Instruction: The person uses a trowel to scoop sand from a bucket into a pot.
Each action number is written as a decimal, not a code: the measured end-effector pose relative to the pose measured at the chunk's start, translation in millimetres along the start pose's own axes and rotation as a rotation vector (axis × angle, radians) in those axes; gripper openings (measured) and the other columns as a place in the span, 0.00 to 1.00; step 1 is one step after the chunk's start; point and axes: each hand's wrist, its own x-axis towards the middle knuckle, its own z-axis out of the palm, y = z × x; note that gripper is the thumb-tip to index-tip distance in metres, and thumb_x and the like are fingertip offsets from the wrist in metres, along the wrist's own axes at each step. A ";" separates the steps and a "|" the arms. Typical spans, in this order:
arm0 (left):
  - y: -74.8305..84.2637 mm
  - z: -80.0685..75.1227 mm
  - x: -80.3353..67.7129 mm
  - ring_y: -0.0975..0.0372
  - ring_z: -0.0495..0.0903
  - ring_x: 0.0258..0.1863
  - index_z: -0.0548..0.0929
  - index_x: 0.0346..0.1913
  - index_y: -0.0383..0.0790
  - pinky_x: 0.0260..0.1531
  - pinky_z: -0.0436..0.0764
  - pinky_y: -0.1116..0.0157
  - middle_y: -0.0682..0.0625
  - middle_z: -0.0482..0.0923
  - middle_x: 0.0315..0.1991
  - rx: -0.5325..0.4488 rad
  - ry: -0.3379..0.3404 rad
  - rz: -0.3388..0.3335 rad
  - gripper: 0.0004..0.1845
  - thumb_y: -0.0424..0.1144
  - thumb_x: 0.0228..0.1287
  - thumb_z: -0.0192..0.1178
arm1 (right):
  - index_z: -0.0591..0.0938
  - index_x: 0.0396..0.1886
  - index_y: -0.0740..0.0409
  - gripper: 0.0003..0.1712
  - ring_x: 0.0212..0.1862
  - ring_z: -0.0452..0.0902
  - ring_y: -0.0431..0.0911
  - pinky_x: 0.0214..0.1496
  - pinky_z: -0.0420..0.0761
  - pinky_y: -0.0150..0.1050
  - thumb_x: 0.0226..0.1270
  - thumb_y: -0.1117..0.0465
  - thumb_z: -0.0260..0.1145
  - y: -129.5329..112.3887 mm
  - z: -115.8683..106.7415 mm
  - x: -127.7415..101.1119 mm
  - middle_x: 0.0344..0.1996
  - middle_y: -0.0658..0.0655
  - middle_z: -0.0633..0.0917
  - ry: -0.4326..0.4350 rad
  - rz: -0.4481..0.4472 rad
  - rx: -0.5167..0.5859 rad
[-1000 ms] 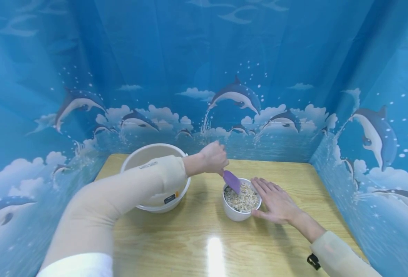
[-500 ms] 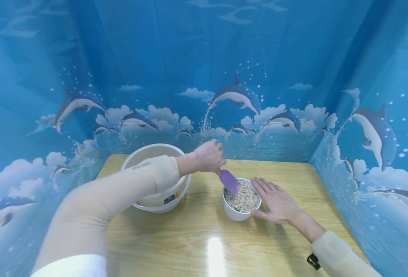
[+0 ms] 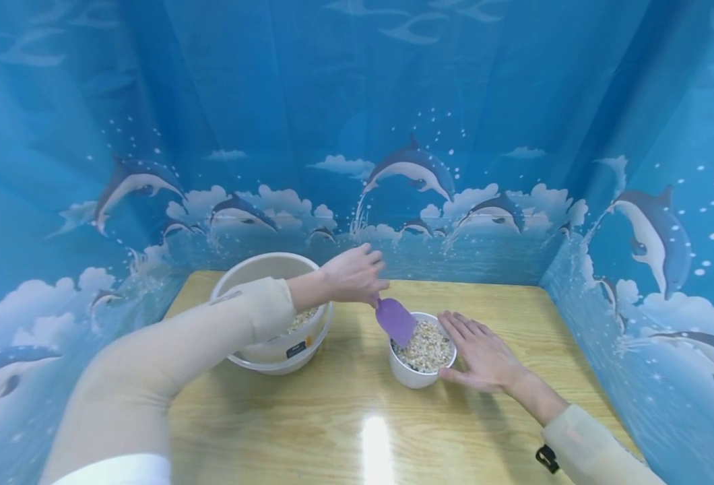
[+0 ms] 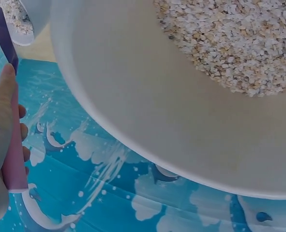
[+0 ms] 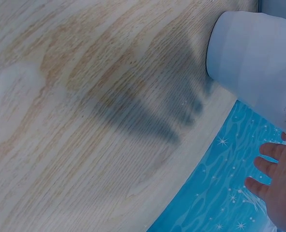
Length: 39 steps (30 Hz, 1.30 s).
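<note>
My left hand (image 3: 353, 275) grips the pink handle of a small shovel (image 4: 15, 145), its fingers wrapped round it. The shovel's purple blade (image 3: 396, 321) tilts down over the left rim of a small white pot (image 3: 411, 375). Pale mixed gravel (image 3: 428, 347) fills that pot nearly to its rim. Straight fingers of my right hand (image 3: 484, 356) rest against the pot's right side. To the left stands a large white bucket (image 3: 226, 286), partly hidden under my left forearm. More gravel (image 4: 244, 43) lies on its bottom in the left wrist view.
Both containers stand on a wood-grain table (image 3: 308, 417). A blue dolphin-print curtain (image 3: 357, 135) encloses its back and sides. A dark label (image 3: 296, 349) marks the bucket's front.
My left hand has shifted left with the shovel, whose blade now shows more of its flat face. The right hand and the pot have stayed in place.
</note>
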 end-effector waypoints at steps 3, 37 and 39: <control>-3.3 2.4 -4.2 0.59 0.80 0.55 0.83 0.63 0.59 0.55 0.79 0.60 0.53 0.87 0.55 0.009 0.014 0.000 0.31 0.74 0.73 0.46 | 0.57 0.83 0.64 0.64 0.79 0.66 0.66 0.76 0.70 0.66 0.65 0.24 0.62 -0.3 0.5 0.4 0.82 0.67 0.63 0.000 -0.002 -0.004; -49.5 26.5 -77.9 0.56 0.78 0.45 0.81 0.44 0.53 0.48 0.77 0.57 0.51 0.83 0.44 -0.053 0.232 -0.041 0.21 0.67 0.72 0.56 | 0.55 0.85 0.61 0.64 0.81 0.62 0.65 0.77 0.68 0.66 0.65 0.23 0.62 0.7 1.5 0.1 0.83 0.66 0.62 -0.014 0.020 0.018; -53.4 29.2 -82.8 0.56 0.77 0.44 0.81 0.43 0.52 0.46 0.76 0.57 0.50 0.84 0.44 -0.041 0.256 -0.033 0.22 0.67 0.72 0.57 | 0.55 0.85 0.61 0.64 0.81 0.63 0.65 0.77 0.68 0.66 0.65 0.22 0.61 1.2 2.2 0.1 0.83 0.66 0.62 -0.012 0.019 0.015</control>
